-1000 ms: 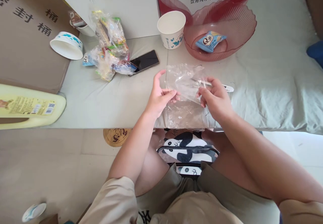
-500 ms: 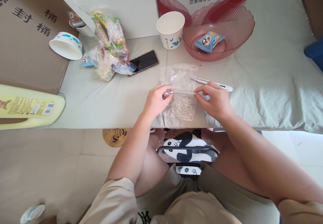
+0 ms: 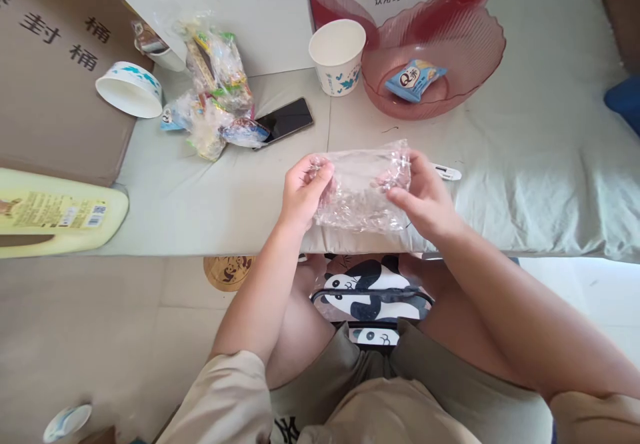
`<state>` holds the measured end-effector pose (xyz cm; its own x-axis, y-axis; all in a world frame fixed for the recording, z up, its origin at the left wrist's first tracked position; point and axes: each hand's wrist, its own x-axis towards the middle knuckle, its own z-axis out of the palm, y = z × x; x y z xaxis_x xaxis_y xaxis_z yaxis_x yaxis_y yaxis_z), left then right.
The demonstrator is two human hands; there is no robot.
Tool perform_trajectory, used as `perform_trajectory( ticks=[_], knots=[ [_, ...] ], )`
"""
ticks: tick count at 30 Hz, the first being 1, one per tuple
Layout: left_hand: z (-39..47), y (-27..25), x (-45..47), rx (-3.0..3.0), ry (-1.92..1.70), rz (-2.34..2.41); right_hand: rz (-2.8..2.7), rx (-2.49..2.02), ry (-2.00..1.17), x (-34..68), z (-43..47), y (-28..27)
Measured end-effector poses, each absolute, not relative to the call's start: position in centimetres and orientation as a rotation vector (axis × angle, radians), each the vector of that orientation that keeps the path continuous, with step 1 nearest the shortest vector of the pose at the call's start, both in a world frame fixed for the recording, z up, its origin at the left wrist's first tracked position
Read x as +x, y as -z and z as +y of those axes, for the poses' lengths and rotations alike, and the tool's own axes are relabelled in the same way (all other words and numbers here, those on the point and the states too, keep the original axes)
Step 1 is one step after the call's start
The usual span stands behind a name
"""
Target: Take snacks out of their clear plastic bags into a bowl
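Between my hands is a crinkled clear plastic bag (image 3: 361, 191), raised a little off the cloth-covered surface. My left hand (image 3: 304, 191) grips its left side, thumb on top. On the other side my right hand (image 3: 424, 194) holds the bag, its fingers showing through the film and its thumb at the near face. A white utility knife (image 3: 447, 172) lies just beyond my right hand, its front part hidden by the hand and bag.
Behind the bag stand a paper cup (image 3: 338, 57) and a pink ribbed bowl (image 3: 480, 51) with a blue snack packet (image 3: 415, 81). A phone (image 3: 285, 122) lies beside a pile of wrapped snacks (image 3: 220, 91). A yellow jug (image 3: 65, 214) is at left, near another paper cup (image 3: 130, 89).
My hands have lifted the plastic bag from the surface and spread it upright toward me. My right hand now covers most of the knife.
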<state>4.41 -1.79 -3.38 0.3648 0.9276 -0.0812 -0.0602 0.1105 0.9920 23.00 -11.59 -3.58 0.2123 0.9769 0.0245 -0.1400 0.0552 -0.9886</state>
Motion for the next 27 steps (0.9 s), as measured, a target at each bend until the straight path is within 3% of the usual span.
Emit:
perform_trajectory(
  ticks=[3, 11, 19, 27],
  knots=[
    [-1.4, 3.4, 4.6, 1.054, -0.87, 0.875, -1.022, -1.225, -1.228, 23.0, -11.2, 4.0],
    [-1.9, 2.8, 4.4, 1.075, -0.418, 0.907, -0.891, -1.225, -1.246, 23.1, -11.1, 4.3],
    [-1.2, 1.9, 4.0, 0.942, -0.601, 0.685, -0.798, -1.003, -1.403, 24.0, -11.5, 2.7],
    [-0.7, 4.6, 4.4, 1.472, -0.68, 0.927, -0.79, -1.318, -1.204, 23.9, -10.6, 5.0]
  ],
)
